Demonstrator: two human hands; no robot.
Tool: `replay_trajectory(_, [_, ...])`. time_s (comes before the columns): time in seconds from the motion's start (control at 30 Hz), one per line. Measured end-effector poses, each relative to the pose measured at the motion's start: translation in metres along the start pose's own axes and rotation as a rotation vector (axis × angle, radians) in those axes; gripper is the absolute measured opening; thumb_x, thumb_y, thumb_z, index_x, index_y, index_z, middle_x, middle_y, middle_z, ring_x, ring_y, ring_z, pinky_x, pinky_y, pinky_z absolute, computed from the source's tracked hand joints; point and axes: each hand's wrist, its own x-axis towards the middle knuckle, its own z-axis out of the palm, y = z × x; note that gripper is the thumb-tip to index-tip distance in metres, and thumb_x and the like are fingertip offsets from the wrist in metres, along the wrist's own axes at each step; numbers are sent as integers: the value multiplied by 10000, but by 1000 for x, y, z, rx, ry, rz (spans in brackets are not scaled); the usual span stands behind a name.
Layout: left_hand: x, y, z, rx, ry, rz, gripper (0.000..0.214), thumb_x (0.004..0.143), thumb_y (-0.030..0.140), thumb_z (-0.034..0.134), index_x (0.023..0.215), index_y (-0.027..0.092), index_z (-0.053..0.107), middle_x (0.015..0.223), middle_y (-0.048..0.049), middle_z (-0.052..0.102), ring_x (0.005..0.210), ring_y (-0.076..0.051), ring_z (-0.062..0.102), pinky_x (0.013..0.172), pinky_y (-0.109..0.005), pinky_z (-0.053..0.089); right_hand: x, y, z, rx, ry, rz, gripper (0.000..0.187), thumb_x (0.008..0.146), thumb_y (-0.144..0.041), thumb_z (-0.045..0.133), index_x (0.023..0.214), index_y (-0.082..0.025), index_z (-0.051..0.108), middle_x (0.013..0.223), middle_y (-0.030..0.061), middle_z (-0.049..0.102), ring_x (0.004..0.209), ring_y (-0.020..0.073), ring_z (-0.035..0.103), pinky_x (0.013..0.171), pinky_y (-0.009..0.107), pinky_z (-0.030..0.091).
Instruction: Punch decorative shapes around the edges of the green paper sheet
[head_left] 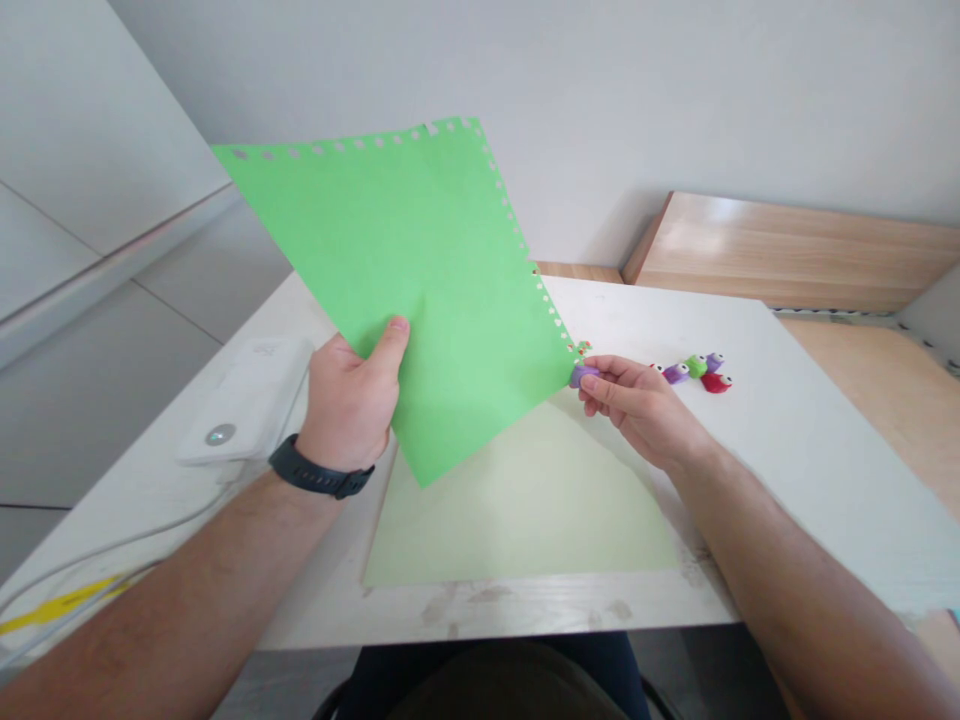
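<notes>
Fingers (600,392) of the right hand (637,412) pinch a purple punch (583,376) on the corner of the green sheet (442,300); left hand (349,400) grips it, holes (512,222) along two edges.

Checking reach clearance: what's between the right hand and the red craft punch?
In the head view, a purple craft punch and a green craft punch lie between the right hand and the red craft punch.

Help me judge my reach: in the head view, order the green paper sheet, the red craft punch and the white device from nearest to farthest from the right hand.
1. Green paper sheet: touching, to the left, its corner in the purple craft punch held by the right hand.
2. Red craft punch: to the hand's right, on the table.
3. White device: farthest, at the table's left side.
</notes>
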Motion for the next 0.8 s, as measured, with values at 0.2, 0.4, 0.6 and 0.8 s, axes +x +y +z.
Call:
replay_trajectory(0.2, [0,-1,0,-20,8,0,399,908,337,816,1243,129,757,1319,-107,757,1279,-270,681,1172,-456,505,-1,0,2,66,21,2,317,754,-327,917,1000,-201,761,911,29,695,817,161,596,722,314,467])
replay_trajectory(0.4, [-2,3,2,-58,-37,-75,350,898,390,808,1228,286,764,1334,3,754,1372,-248,618,1241,-444,442,-1,-1,2,108,38,-10,269,795,-352,894,984,-203,773,949,36,700,840,156,599,747,305,474])
replay_trajectory(0.6, [-9,11,7,-175,-94,-139,346,931,356,769,1272,308,745,1399,0,716,1417,-259,580,1242,-472,444,-1,-3,2,167,70,-46,250,825,-356,876,998,-205,778,960,35,694,852,150,604,738,290,474])
replay_trajectory(0.8, [-13,20,8,-239,-179,-257,353,914,332,781,1265,330,749,1435,9,691,1401,-285,595,1101,-447,587,1,-6,0,183,95,-81,250,830,-366,868,1003,-214,770,957,30,683,850,151,601,734,290,476])
